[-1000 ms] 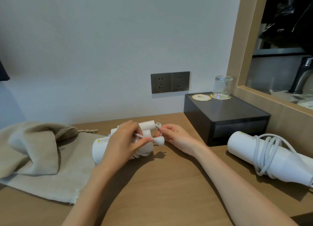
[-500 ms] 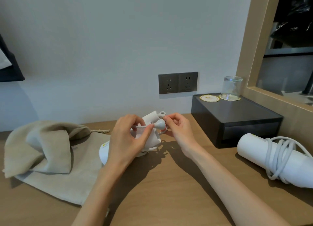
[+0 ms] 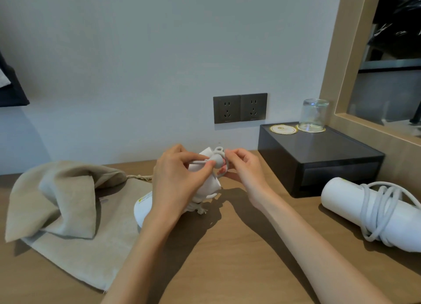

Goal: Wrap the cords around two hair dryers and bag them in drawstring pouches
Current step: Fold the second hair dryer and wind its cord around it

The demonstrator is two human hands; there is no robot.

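Note:
A white hair dryer (image 3: pixel 143 207) is held up at the middle of the wooden desk, its handle end raised. My left hand (image 3: pixel 176 180) grips its body and pinches the cord just behind the white plug (image 3: pixel 218 159). My right hand (image 3: pixel 243 169) pinches the cord loop beside the plug. A second white hair dryer (image 3: pixel 341 197) lies at the right with its cord (image 3: pixel 378 209) wound around it. Two beige drawstring pouches lie at the left: one flat (image 3: pixel 75 253), one crumpled (image 3: pixel 57 189) on top of it.
A black box (image 3: pixel 319 158) stands at the back right, carrying an upturned glass (image 3: pixel 313 114) and a round coaster (image 3: pixel 283 129). Double wall sockets (image 3: pixel 240 107) sit above the desk. A wood-framed mirror (image 3: pixel 373 126) rises on the right.
The dryer's handle end has tipped up off the desk. Both hands have risen and closed in around the plug and cord loop. The camera has shifted slightly left.

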